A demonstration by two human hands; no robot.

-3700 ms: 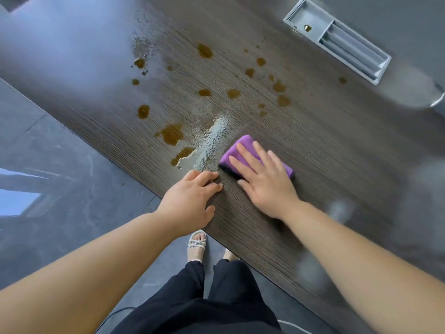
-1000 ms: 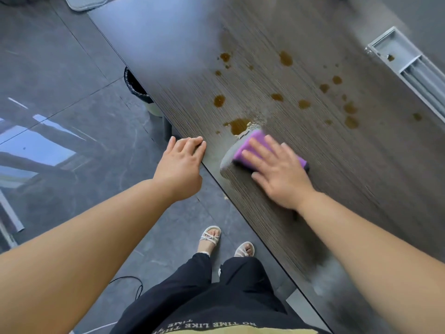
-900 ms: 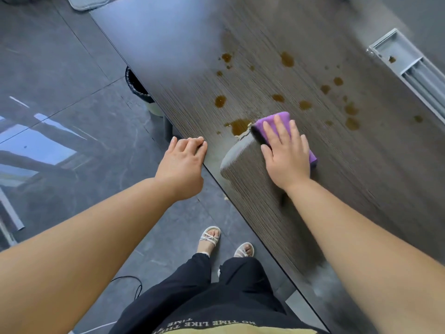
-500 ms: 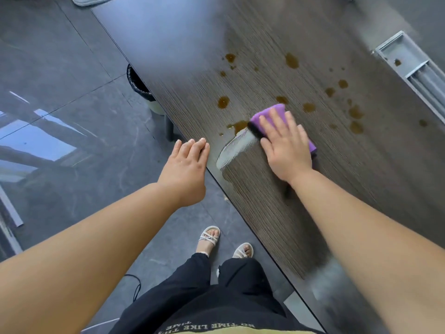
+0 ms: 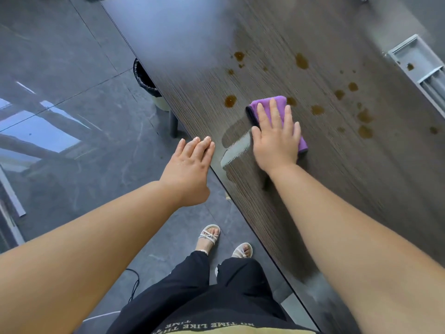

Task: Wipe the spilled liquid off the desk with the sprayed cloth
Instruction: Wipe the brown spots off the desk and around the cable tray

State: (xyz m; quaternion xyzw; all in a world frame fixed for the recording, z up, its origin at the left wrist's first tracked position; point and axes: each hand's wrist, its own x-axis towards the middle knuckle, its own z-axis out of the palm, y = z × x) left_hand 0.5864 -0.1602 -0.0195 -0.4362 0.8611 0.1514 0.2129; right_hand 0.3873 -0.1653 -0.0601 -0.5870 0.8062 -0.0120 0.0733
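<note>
Cloth (image 5: 279, 109), purple, folded, lies under flat right hand (image 5: 277, 138) on wood-grain desk (image 5: 337, 189).

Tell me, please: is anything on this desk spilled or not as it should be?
Brown drops of liquid are scattered over the dark wooden desk, mostly beyond and right of the purple cloth under the right hand. One drop lies inside the grey recessed tray. A wet streak shines near the desk's edge, beside the cloth.
</note>
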